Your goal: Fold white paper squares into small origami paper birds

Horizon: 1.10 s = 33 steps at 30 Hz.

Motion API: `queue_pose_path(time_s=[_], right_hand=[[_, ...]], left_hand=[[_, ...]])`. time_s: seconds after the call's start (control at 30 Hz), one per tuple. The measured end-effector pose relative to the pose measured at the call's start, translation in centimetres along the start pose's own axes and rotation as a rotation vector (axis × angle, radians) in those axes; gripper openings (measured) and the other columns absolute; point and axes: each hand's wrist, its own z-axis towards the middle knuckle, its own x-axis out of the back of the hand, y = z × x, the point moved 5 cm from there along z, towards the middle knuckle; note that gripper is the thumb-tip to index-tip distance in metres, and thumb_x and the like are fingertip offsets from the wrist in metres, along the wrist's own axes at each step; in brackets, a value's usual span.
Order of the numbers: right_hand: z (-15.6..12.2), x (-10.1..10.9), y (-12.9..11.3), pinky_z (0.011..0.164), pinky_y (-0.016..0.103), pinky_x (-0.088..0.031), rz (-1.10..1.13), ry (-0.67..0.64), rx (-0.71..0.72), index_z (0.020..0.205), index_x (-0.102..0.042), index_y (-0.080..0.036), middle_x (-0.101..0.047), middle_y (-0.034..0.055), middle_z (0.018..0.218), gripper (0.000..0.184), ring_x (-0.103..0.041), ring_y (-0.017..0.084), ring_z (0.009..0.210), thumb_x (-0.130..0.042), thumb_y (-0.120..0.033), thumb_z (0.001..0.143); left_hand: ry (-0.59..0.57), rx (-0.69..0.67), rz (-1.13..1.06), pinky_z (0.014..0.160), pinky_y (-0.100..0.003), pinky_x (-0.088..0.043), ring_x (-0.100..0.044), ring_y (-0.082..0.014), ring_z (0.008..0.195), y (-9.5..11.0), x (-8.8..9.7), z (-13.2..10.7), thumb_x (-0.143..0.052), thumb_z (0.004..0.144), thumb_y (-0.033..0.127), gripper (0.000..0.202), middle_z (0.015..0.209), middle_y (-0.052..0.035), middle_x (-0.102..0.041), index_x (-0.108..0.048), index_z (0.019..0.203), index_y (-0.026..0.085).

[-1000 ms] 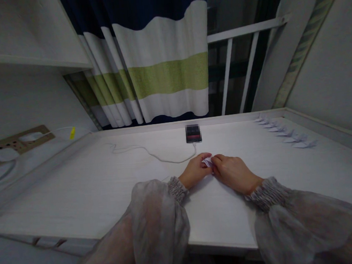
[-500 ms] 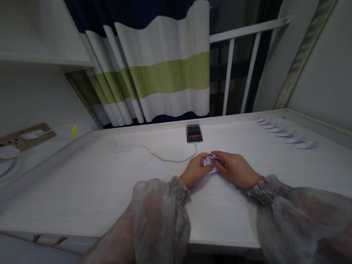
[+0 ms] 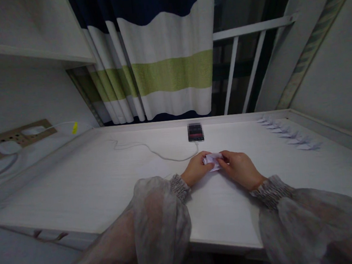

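Note:
A small piece of folded white paper [image 3: 215, 162] is held between both hands, just above the white desk [image 3: 85, 190]. My left hand [image 3: 197, 169] pinches its left end, thumb in front and fingers behind. At the right end, my right hand [image 3: 241, 168] grips the paper between thumb and fingers. The fingers cover both ends, so the full folded shape is hidden. A phone [image 3: 195, 132] with a blurred screen lies beyond the hands, with a white cable [image 3: 166, 157] plugged into its near edge.
Several folded white paper figures [image 3: 291, 135] stand in a row at the desk's right. On the left wall is a power strip [image 3: 17, 139] with plugs in it. A striped curtain [image 3: 173, 74] hangs behind the desk, beside a white window railing [image 3: 253, 29].
My right hand has shifted slightly to the right along the paper, showing more of its face between the hands. My left hand keeps its pinch. The view has tilted slightly.

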Motion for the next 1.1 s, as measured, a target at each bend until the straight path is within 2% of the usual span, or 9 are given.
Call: queue_pose_path(time_s=[0.2, 0.4, 0.6, 0.73, 0.83, 1.1], right_hand=[[0.0, 0.1, -0.2, 0.054, 0.024, -0.035, 0.013, 0.017, -0.019, 0.084, -0.057, -0.014, -0.063, 0.0048, 0.068, 0.019, -0.057, 0.016, 0.059, -0.041, -0.023, 0.080], [0.1, 0.3, -0.1, 0.059, 0.024, -0.040, 0.129, 0.080, 0.021, 0.084, -0.062, -0.015, -0.066, 0.0052, 0.075, 0.023, -0.058, 0.016, 0.065, -0.043, -0.026, 0.080], [-0.1, 0.3, -0.2, 0.070, 0.027, -0.045, 0.194, 0.040, 0.106, 0.090, -0.066, -0.019, -0.069, 0.0050, 0.088, 0.030, -0.063, 0.017, 0.077, -0.037, -0.024, 0.084], [-0.2, 0.3, -0.1, 0.069, 0.027, -0.046, 0.194, 0.046, 0.082, 0.096, -0.064, -0.017, -0.068, 0.0061, 0.089, 0.030, -0.063, 0.017, 0.075, -0.038, -0.027, 0.084], [0.0, -0.1, 0.0, 0.067, 0.026, -0.045, 0.176, 0.006, 0.087, 0.100, -0.061, -0.015, -0.068, 0.0069, 0.089, 0.029, -0.062, 0.017, 0.073, -0.044, -0.023, 0.079], [0.3, -0.4, 0.0, 0.070, 0.026, -0.043, 0.184, -0.027, 0.053, 0.092, -0.065, -0.014, -0.067, 0.0066, 0.086, 0.026, -0.060, 0.016, 0.075, -0.046, -0.015, 0.074]], left_hand=[[-0.029, -0.034, 0.043, 0.066, -0.023, -0.041, -0.051, -0.0111, 0.069, -0.7, -0.1, 0.2, -0.058, 0.066, 0.018, 0.032, 0.081, -0.0026, -0.059, -0.054, 0.097, 0.012], [-0.060, -0.043, 0.068, 0.066, -0.023, -0.041, -0.051, -0.0110, 0.068, -0.7, -0.2, 0.4, -0.057, 0.064, 0.016, 0.032, 0.080, -0.0030, -0.061, -0.057, 0.096, 0.011], [-0.046, -0.049, 0.121, 0.068, -0.023, -0.042, -0.052, -0.0117, 0.070, -0.5, 0.0, 0.4, -0.057, 0.064, 0.016, 0.032, 0.080, -0.0026, -0.061, -0.059, 0.096, 0.012], [-0.027, -0.055, 0.135, 0.067, -0.023, -0.042, -0.052, -0.0119, 0.070, -0.3, 0.1, 0.3, -0.057, 0.064, 0.016, 0.033, 0.081, -0.0032, -0.062, -0.059, 0.097, 0.012], [-0.017, -0.058, 0.137, 0.064, -0.022, -0.042, -0.051, -0.0112, 0.067, 0.0, 0.1, 0.0, -0.057, 0.064, 0.015, 0.032, 0.079, -0.0029, -0.061, -0.059, 0.097, 0.013], [-0.095, -0.070, 0.095, 0.060, -0.021, -0.040, -0.048, -0.0095, 0.062, 0.3, -0.3, -0.2, -0.057, 0.064, 0.015, 0.036, 0.079, -0.0033, -0.060, -0.057, 0.100, 0.011]])
